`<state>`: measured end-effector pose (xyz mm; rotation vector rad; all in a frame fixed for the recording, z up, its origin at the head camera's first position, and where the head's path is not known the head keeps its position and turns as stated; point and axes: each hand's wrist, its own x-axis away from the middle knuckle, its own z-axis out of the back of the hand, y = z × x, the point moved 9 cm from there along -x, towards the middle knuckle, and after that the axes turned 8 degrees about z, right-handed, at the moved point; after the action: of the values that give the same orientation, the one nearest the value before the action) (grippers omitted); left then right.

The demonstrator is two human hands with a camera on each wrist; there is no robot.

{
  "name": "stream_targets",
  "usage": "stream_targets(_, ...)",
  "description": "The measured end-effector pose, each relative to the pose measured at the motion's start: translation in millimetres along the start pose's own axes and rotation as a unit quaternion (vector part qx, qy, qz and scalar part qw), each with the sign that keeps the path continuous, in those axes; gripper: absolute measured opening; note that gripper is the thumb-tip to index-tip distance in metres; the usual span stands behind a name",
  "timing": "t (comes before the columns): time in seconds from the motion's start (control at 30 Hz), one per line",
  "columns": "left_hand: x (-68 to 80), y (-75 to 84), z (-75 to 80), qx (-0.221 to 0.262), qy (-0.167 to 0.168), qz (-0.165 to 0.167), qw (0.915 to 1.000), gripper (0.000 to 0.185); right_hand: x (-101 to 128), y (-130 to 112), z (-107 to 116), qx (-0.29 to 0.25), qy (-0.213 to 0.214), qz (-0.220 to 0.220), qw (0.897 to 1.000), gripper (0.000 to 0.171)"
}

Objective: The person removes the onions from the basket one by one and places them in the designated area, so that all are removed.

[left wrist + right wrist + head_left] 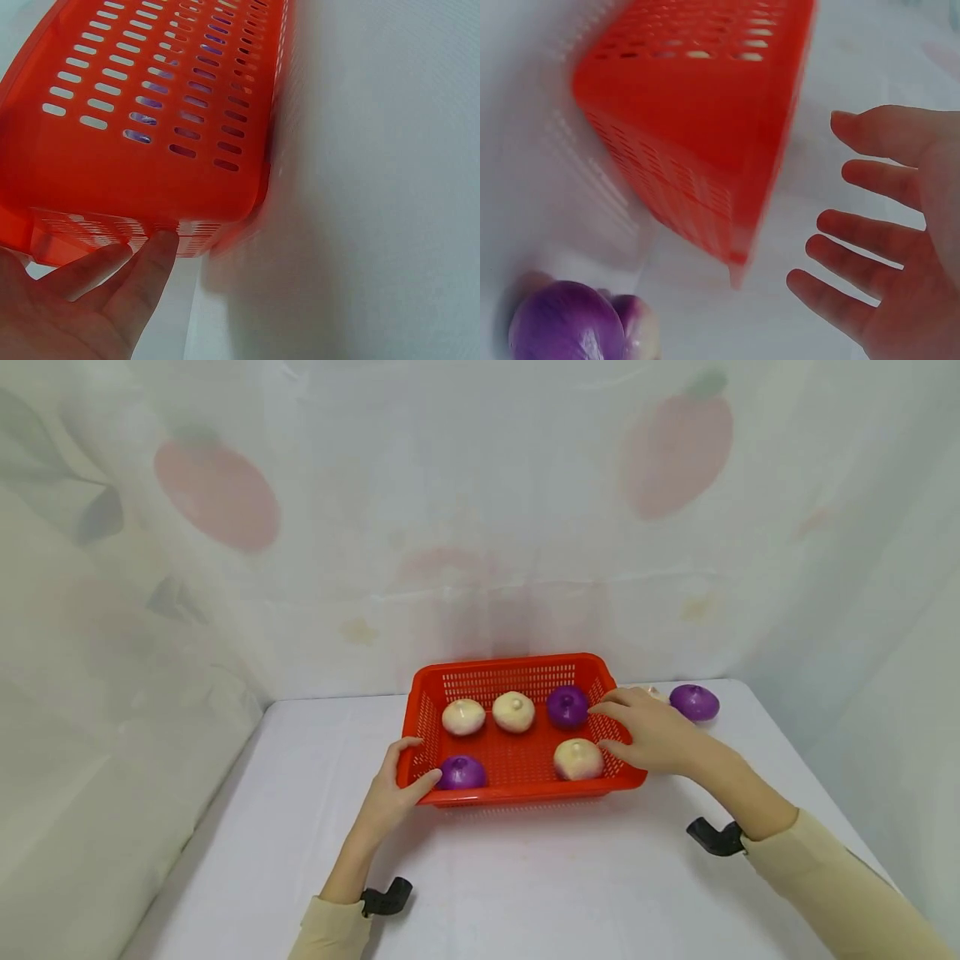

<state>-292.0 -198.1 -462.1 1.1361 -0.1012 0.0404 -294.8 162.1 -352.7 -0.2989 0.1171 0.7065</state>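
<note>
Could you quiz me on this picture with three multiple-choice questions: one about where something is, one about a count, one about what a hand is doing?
1. Where does the purple onion outside the red basket lie?
A. on the table to the basket's right
B. in front of the basket
C. under the basket

2. How many onions lie inside the basket?
A. three
B. five
C. seven

3. How is the right hand?
A. clenched in a fist
B. open, fingers spread at the basket's right end
C. gripping a purple onion

Answers:
1. A: the head view shows it on the white table beyond the right hand.
2. B: three pale and two purple ones sit on the basket floor.
3. B: the right wrist view shows straight, spread fingers that hold nothing, while the left hand touches the basket's left end.
</note>
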Motion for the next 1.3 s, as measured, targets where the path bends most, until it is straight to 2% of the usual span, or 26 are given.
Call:
stream_targets(0.2,-0.4,-0.6,0.1,0.001,-0.003,0.004,1.0,0.069,-13.2,-8.8,-23.6,0.038,-0.049,0.031,0.998,0.04)
stream_targets(0.33,-1.4,-2.8,0.4,0.002,-0.005,0.004,1.0,0.069,-21.0,-13.4,-33.3,0.025,-0.069,0.049,0.996,0.035)
stream_targets(0.63,-2.3,-3.9,1.0,0.004,-0.002,0.004,1.0,0.07,-32.1,-17.1,-51.5,-0.002,-0.123,0.061,0.99,0.046)
stream_targets(1.1,-1.2,-2.8,-1.2,0.006,0.002,-0.008,0.9999,0.067,-38.7,-1.4,-83.3,-0.002,-0.163,0.026,0.986,0.045)
stream_targets(1.3,-1.2,-1.5,-0.2,0.006,0.005,-0.012,0.9999,0.067,-46.8,-5.2,-90.1,0.03,-0.148,0.045,0.987,0.039)
